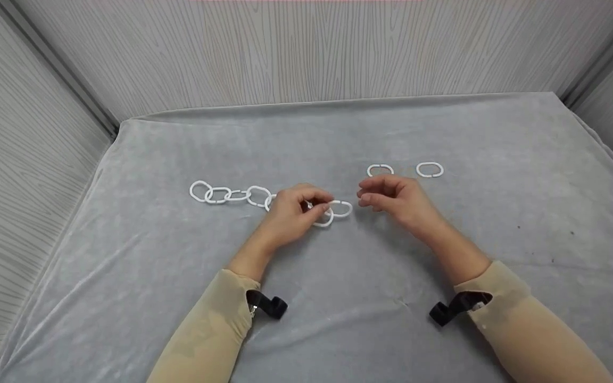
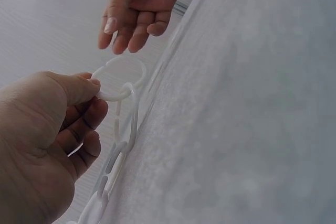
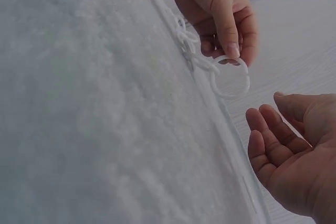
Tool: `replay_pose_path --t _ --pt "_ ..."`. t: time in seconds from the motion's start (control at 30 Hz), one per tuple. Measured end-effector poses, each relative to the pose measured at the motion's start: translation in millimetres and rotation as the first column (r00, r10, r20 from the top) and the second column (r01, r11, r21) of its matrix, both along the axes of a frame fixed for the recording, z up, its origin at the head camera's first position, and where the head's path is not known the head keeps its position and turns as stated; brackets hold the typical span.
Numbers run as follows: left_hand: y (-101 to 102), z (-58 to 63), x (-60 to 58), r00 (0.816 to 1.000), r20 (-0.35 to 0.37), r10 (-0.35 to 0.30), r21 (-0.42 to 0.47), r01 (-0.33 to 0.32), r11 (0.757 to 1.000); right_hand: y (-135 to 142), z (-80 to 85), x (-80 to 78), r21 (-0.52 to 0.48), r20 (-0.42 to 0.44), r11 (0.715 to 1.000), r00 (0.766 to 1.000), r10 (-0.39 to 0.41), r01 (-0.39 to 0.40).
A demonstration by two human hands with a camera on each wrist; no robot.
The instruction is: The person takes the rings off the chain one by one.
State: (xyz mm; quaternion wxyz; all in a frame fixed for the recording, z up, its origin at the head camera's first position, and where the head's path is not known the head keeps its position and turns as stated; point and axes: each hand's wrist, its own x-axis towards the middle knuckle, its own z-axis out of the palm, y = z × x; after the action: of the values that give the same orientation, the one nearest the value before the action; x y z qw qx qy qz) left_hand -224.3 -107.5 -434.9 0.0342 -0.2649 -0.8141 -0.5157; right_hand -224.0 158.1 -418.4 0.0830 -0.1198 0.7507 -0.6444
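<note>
My left hand (image 1: 295, 213) pinches a white chain (image 1: 248, 195) over grey cloth (image 1: 349, 276); my right hand (image 1: 399, 202) hovers loose-fingered before pale wood-grained panels (image 1: 312, 53).

Left grip (image 3: 219, 11) pinches a white link (image 3: 248, 81) near right grip (image 3: 300, 163).

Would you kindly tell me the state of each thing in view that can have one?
Left hand: pinching the end link
Right hand: empty, fingers slightly bent
End link: joined to the white chain
White chain: links joined, trailing leftward
Left loose link: unattached, partly hidden
Right loose link: unattached, lying flat
Gray cloth: spread out, creased
</note>
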Motion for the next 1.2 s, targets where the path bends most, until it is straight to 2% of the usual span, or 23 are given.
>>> replay_pose_path --t 0.27,0.73,1.2 --pt "-4 -0.4 3.0 1.000 -0.005 0.001 0.017 -0.001 1.000 -10 -15.1 1.6 0.018 -0.024 0.998 0.998 0.054 -0.053" --pt "-6 0.3 5.9 1.000 0.016 0.002 0.040 -0.002 0.999 -13 -18.4 5.2 -0.020 -0.057 0.996 0.994 0.088 -0.090" --pt "-4 1.7 6.2 1.000 0.009 -0.007 0.063 0.007 0.998 -13 -21.6 3.9 -0.002 -0.079 0.992 0.989 0.123 -0.123"
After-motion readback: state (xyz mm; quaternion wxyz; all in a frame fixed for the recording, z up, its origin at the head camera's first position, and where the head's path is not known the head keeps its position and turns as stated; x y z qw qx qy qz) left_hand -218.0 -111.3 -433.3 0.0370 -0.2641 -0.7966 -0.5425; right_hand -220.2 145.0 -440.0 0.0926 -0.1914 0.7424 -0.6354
